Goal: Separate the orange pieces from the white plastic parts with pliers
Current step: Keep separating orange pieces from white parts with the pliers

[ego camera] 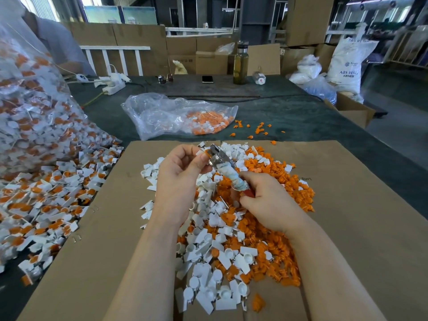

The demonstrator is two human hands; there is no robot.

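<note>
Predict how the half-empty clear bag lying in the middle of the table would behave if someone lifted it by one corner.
The bag looks thin and crumpled, so it would probably sag limply. The orange pieces sit heaped at its right end, so they would likely slide and shift the weight. With so little inside, it is probably light; pieces already lie loose beside that end, so more might spill.

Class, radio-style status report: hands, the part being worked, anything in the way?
Right hand grips pliers. Left hand pinches part at the pliers' tip. Loose pile of orange and white pieces under both hands; nothing blocking.
</note>
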